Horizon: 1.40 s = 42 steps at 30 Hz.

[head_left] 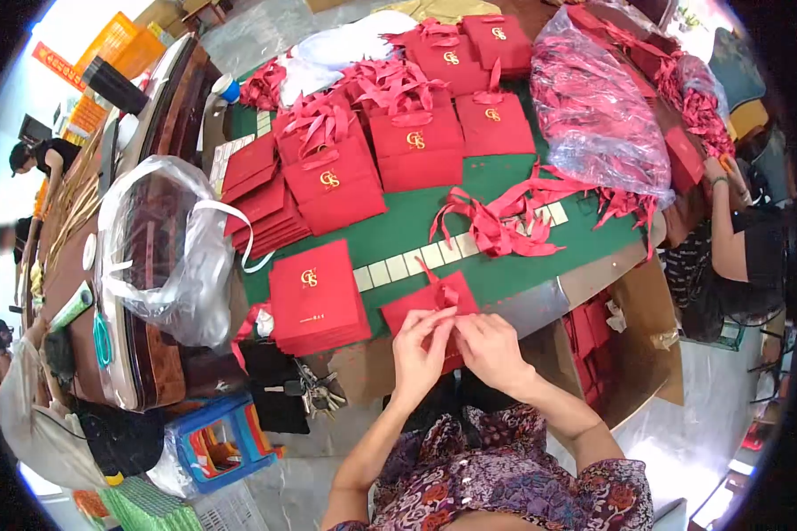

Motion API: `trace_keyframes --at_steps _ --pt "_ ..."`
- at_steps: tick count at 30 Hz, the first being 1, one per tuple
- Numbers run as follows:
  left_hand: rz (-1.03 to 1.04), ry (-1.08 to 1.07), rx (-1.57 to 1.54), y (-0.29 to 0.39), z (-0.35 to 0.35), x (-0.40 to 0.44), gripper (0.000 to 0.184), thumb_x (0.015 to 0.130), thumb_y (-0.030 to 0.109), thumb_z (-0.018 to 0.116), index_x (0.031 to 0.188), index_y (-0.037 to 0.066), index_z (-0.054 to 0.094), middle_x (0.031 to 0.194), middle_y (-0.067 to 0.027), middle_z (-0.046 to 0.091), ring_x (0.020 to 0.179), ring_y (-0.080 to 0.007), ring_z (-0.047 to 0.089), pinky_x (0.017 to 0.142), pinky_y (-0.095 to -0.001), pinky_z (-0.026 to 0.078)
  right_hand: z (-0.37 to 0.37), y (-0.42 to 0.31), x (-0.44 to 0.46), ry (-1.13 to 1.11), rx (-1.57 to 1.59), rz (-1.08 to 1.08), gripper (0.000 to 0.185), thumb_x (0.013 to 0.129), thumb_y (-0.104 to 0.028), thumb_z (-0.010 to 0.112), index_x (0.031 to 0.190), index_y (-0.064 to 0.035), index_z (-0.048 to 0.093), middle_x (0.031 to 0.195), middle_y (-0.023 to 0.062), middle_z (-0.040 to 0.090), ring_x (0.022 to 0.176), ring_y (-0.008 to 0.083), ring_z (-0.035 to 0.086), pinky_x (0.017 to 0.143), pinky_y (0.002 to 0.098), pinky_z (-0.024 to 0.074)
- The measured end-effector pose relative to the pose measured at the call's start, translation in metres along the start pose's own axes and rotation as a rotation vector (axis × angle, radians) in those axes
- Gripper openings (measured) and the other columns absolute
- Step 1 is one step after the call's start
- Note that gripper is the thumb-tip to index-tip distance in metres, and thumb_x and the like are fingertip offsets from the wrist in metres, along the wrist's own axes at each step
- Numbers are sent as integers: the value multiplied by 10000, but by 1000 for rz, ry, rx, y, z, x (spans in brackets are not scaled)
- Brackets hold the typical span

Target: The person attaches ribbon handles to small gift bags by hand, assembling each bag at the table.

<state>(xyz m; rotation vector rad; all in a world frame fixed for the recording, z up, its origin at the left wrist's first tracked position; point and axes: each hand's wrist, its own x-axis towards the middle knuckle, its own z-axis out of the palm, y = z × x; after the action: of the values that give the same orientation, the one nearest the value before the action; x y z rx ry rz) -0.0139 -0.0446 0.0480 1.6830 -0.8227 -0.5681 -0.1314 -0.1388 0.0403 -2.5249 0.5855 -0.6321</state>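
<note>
My left hand (419, 350) and my right hand (494, 352) meet fingertip to fingertip over a red paper gift bag (400, 310) at the table's near edge. The fingers of each are pinched together; whatever lies between them is too small or hidden to make out. Just beyond the fingertips, a red ribbon (433, 273) sticks up from this bag. A stack of flat red bags (317, 296) with a gold logo lies left of my hands. Farther back on the green tabletop is a loose heap of red ribbons (500, 226).
Rows of red bags with ribbon handles (416, 150) stand at the back. A clear plastic sack of ribbons (593, 106) sits at the right, beside another person's arm (726, 221). An open cardboard box (633, 332) with red bags is below the edge. Crumpled plastic (168, 257) hangs left.
</note>
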Motion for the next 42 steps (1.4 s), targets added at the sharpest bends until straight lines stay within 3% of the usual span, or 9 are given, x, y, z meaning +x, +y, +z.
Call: trace_keyframes --at_steps 4,7,10,15,16,18,23,31,42 --pt "-57 -49 24 -3 -5 3 150 940 93 618 1014 15 722 926 -130 658 836 -258 664 731 -361 511 -19 -10 2 -54 194 98 232 818 -83 727 1029 -27 649 944 134 656 833 333 647 733 403 520" --pt "61 -97 200 -6 -2 -1 96 894 48 602 871 -38 638 906 -186 623 825 -389 615 723 -420 497 -21 -9 9 92 300 145 279 843 -108 727 1109 -51 663 994 120 656 918 308 637 790 376 522" --pt "170 -140 209 -18 1 -3 88 876 34 595 884 -49 622 870 -196 597 824 -407 597 740 -438 491 -6 -5 9 87 474 112 236 841 -103 729 1063 -42 682 976 111 659 922 300 633 781 373 515" --pt "182 -30 490 -2 -26 3 406 851 -45 579 1250 22 614 1111 -189 597 1054 -373 559 915 -438 471 -13 -7 20 52 482 195 161 849 -33 707 1006 -25 672 925 125 679 856 290 675 737 352 535" --pt "270 29 632 -9 -29 5 481 821 -52 606 1296 0 559 1172 -193 551 1064 -386 534 905 -451 481 -11 -8 23 50 483 196 161 849 -33 707 1006 -25 672 925 125 679 856 290 675 737 352 535" --pt "179 82 791 -15 -25 9 484 822 -46 609 1300 -31 533 1217 -203 537 1122 -389 514 953 -443 468 -7 -9 26 28 515 281 152 855 -4 710 1000 -9 665 903 112 684 848 241 693 686 304 535" --pt "123 15 768 -26 -18 11 432 811 -31 637 1235 -31 560 1220 -185 539 1138 -385 504 963 -438 463 20 2 30 35 278 144 165 823 -7 696 982 -28 653 903 133 658 878 338 659 755 398 533" --pt "127 -53 553 -16 -16 18 307 766 -29 682 1062 38 637 1047 -150 578 1011 -370 515 874 -451 458 17 2 22 20 261 144 157 789 -5 684 935 -30 634 894 121 623 868 329 624 742 409 512" --pt "173 -138 501 0 -22 25 203 825 -55 566 983 40 652 935 -151 624 907 -376 540 803 -445 467 14 -1 21 -43 223 122 165 765 -43 689 890 -39 582 882 128 604 852 336 610 724 438 504"
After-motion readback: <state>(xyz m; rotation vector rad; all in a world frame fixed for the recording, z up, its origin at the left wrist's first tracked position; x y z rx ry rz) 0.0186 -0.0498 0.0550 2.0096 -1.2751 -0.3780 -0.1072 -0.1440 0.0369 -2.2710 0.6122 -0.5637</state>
